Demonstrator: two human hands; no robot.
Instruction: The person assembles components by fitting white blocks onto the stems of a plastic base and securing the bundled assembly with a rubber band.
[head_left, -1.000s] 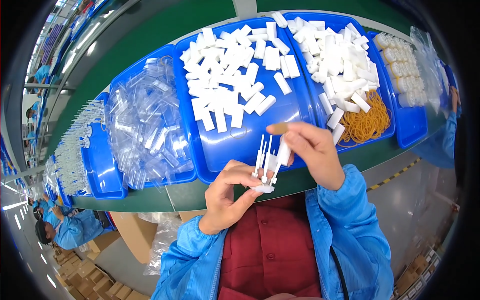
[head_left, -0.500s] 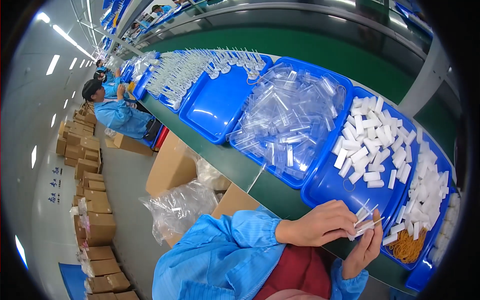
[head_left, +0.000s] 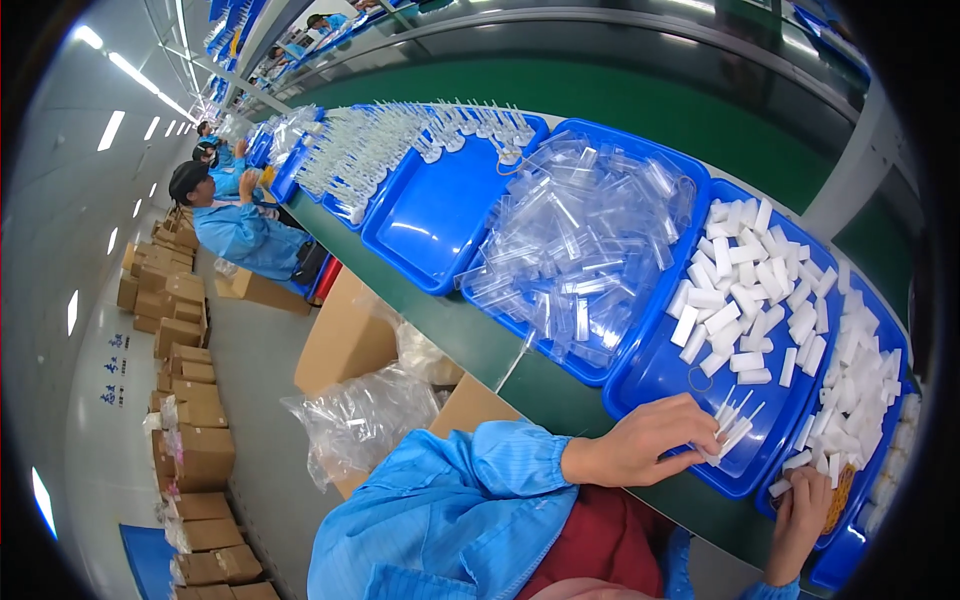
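My left hand (head_left: 655, 440) is closed on a small bundle of white pieces with thin white sticks (head_left: 735, 425), held over the front edge of a blue tray (head_left: 650, 385). The sticks point up and away from the fingers. My right hand (head_left: 800, 510) is down at the near end of the blue tray to the right, its fingers bent beside orange rubber bands (head_left: 840, 497) and a few white blocks (head_left: 797, 460). Its fingertips are partly hidden, so what they pinch does not show. White rectangular blocks (head_left: 745, 290) are heaped in the tray beyond my left hand.
Further left stand a tray of clear plastic sleeves (head_left: 585, 240), a blue tray (head_left: 425, 220) and rows of upright white sticks on bases (head_left: 350, 160). An open carton (head_left: 345, 335) with a clear bag (head_left: 365, 420) is by the bench. Another person (head_left: 245, 230) works farther along.
My right hand has left the bundle of sticks and moved right, down to the rubber bands and white blocks. My left hand still holds the bundle, at nearly the same place.
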